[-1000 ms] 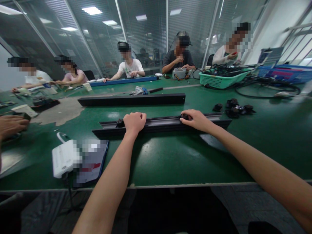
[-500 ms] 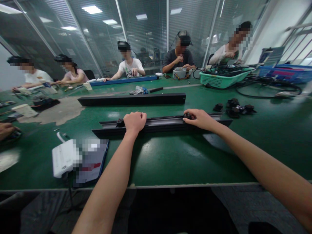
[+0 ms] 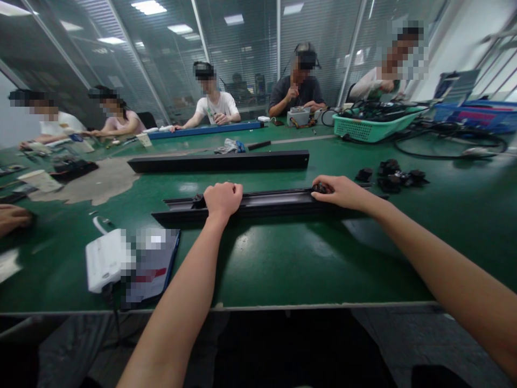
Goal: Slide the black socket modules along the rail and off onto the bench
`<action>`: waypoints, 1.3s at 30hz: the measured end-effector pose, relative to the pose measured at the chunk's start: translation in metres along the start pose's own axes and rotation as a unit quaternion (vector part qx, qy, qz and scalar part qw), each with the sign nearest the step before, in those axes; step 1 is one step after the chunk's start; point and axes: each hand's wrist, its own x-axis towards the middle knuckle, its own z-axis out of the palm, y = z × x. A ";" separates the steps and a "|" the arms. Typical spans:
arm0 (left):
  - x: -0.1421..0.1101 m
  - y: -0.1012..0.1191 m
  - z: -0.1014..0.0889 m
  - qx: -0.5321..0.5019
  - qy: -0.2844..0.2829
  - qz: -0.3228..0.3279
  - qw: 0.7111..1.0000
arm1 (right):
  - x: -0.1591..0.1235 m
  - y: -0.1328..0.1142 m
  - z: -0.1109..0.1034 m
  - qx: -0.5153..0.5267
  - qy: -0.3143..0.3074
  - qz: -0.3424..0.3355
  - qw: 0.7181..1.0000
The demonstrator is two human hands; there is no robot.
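A long black channel rail lies on the green table in front of me, its open groove facing up. My left hand is closed in a fist over the rail, left of its middle. Beside its knuckles, a small black part sits in the groove. Toward the rail's right end, my right hand pinches another small black part between thumb and fingers, in the groove. My left fingertips are hidden behind the hand.
A second black bar lies behind the rail. Several loose black parts are at the right, near a green basket of cables. A white device and a phone lie front left. Another person's hand is at the left edge.
My right hand has slid right along the rail with the small black part. My left hand has stayed in place. The other person's hand at the left edge has drawn back.
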 end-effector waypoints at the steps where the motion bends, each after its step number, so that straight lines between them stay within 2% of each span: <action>1: 0.000 0.000 0.000 -0.001 -0.001 0.000 1.000 | 0.000 0.000 -0.001 -0.003 -0.003 0.004 1.000; 22: 0.000 0.000 0.000 0.022 -0.009 0.005 1.000 | -0.002 0.000 0.000 0.022 0.017 0.004 1.000; 33: -0.001 0.001 -0.003 0.024 -0.009 0.005 1.000 | -0.002 0.005 0.010 0.000 0.059 -0.058 0.997; 39: -0.003 0.001 -0.004 0.021 -0.005 0.008 1.000 | -0.001 0.011 0.017 -0.022 0.061 -0.078 0.995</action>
